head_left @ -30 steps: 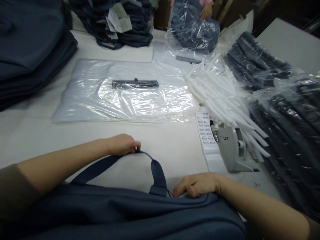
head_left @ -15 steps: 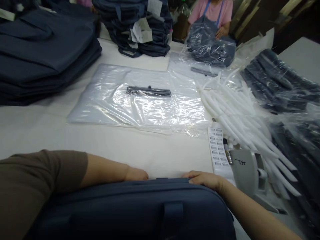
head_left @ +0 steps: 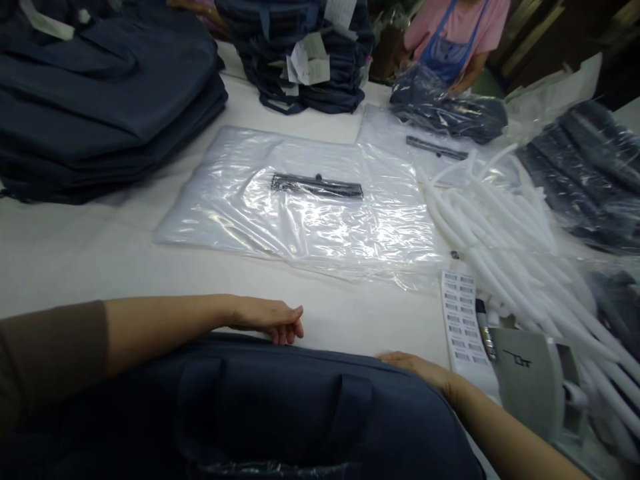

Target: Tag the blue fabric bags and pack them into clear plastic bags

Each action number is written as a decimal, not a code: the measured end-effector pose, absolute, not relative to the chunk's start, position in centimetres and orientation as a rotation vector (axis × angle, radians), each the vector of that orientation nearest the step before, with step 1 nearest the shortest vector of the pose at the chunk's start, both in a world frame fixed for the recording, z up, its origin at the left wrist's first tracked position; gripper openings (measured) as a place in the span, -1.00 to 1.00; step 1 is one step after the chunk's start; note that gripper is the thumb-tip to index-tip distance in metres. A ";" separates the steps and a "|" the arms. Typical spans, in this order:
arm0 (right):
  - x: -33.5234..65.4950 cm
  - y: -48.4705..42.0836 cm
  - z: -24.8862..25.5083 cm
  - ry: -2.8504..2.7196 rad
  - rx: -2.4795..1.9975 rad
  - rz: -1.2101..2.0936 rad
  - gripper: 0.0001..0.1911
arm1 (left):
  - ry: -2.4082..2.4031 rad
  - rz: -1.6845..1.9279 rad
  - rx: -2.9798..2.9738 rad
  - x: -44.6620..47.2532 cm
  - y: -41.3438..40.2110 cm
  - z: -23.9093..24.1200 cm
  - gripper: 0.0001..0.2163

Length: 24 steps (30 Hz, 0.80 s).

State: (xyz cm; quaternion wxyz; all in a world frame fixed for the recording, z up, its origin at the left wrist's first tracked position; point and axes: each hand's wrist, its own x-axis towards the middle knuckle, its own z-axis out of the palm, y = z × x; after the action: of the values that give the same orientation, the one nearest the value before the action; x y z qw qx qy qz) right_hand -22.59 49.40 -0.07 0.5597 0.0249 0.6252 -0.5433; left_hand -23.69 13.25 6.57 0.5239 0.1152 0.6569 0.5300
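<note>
A navy fabric bag (head_left: 280,400) with strap handles lies in front of me along the bottom of the view. Just above its far edge is my left hand (head_left: 280,320), fingers curled under and pressed together; whatever they may hold is hidden. At the right end of the same edge, my right hand (head_left: 413,365) grips the bag, its fingertips blurred and partly hidden behind it. Beyond the bag lies a flat stack of clear plastic bags (head_left: 240,200) with a black printed strip. A bit of clear plastic shows on the navy bag's near side.
Stacked navy bags (head_left: 100,100) stand at left, and a tagged pile (head_left: 310,87) behind. White tubes (head_left: 510,240), a barcode label sheet (head_left: 463,320), a marker (head_left: 484,327) and a grey dispenser (head_left: 525,380) lie at right. A person in pink (head_left: 455,40) handles a plastic-wrapped bag.
My left hand has risen from behind the bag's far edge, and its fingers now show. My right hand stays at the edge. The view has shifted left; the other person's wrapped bag is lower.
</note>
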 end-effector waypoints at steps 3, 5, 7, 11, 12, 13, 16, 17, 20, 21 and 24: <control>-22.6 49.3 0.3 1.407 0.066 -1.289 -0.64 | 1.552 1.134 0.609 -23.7 13.8 8.9 -0.39; -22.5 49.1 0.6 1.376 0.093 -1.289 -0.63 | 1.363 1.118 0.607 -23.3 13.5 9.0 -0.41; -22.3 48.8 0.9 1.373 0.132 -1.295 -0.63 | 1.133 1.101 0.371 -22.5 12.3 7.4 -0.36; -22.0 48.4 1.0 1.451 0.156 -1.291 -0.62 | 1.081 1.053 -0.058 -20.8 7.0 3.7 -0.32; -22.0 48.5 1.1 1.495 0.132 -1.273 -0.61 | 1.174 1.056 -0.133 -20.5 5.3 3.5 -0.36; -22.1 48.6 1.3 1.553 0.089 -1.238 -0.60 | 1.269 1.053 -0.207 -20.2 3.3 3.7 -0.41; -22.3 49.6 3.2 1.822 -0.145 -0.992 -0.49 | 1.495 1.079 -0.439 -18.9 -2.8 5.7 -0.52; -22.0 49.9 4.2 1.963 -0.203 -0.882 -0.45 | 1.561 1.097 -0.471 -18.2 -4.7 6.7 -0.54; -19.5 49.8 7.4 2.513 -0.313 -0.647 -0.38 | 1.785 1.130 -0.356 -15.0 -8.7 8.8 -0.60; -18.2 49.4 8.0 2.666 -0.416 -0.602 -0.39 | 1.841 1.145 -0.287 -13.7 -9.3 8.9 -0.59; -14.7 47.0 7.4 2.814 -1.026 -0.387 -0.39 | 2.005 1.259 -0.231 -10.4 -9.2 7.0 -0.56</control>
State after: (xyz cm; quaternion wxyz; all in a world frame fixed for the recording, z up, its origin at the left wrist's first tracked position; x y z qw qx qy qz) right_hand -14.72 46.97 7.38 0.0605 -0.3390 0.9301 -0.1280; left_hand -10.39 -9.17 7.00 0.3724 -0.0901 0.7823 0.4912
